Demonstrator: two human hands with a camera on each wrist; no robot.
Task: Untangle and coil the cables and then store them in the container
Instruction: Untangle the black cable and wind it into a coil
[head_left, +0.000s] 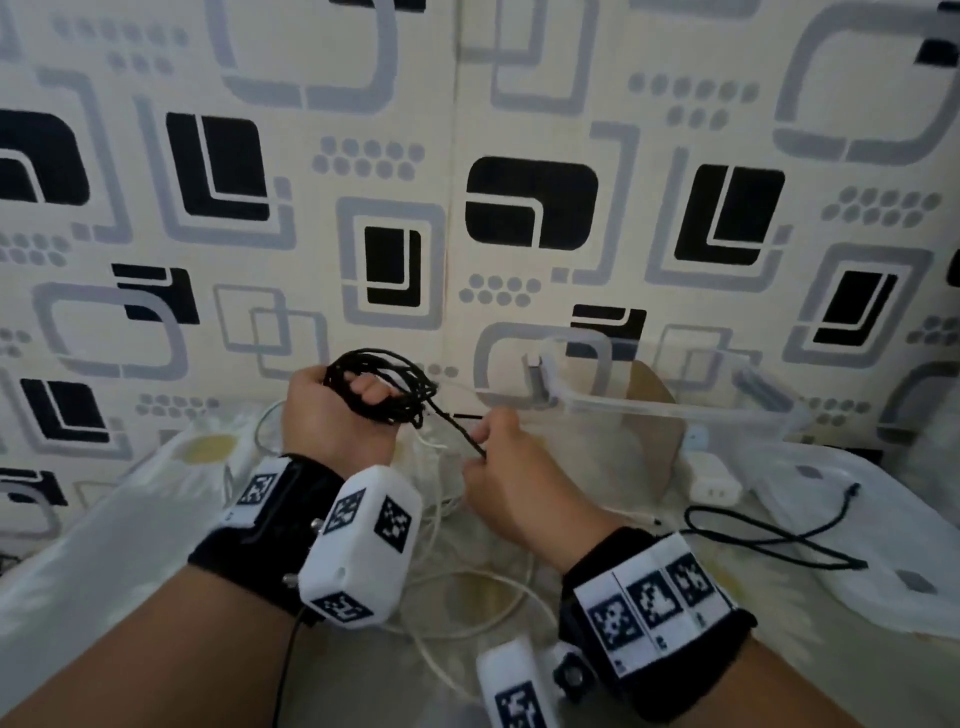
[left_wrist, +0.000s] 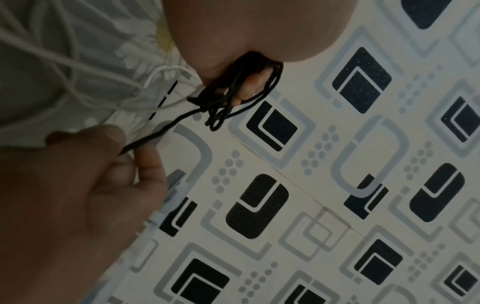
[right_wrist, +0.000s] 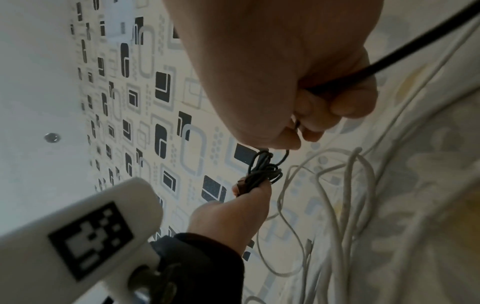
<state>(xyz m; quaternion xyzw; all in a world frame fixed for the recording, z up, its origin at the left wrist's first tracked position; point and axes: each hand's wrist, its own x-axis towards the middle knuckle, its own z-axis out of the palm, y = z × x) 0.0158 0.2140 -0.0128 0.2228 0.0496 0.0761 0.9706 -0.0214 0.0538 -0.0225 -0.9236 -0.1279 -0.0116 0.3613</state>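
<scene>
While left hand (head_left: 337, 415) grips coiled black cable (head_left: 384, 387), right hand (head_left: 511, 467) pinches its strand.

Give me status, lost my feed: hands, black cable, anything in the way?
Left hand grips black cable coil. Right hand pinches its tail. White cables loose underneath.

Cream wallpapered wall (head_left: 519, 130) with black and grey rounded squares ahead of me; floral daisy-print bedsheet (head_left: 130, 519) below; white rectangular charger block (head_left: 714, 480) at right.
</scene>
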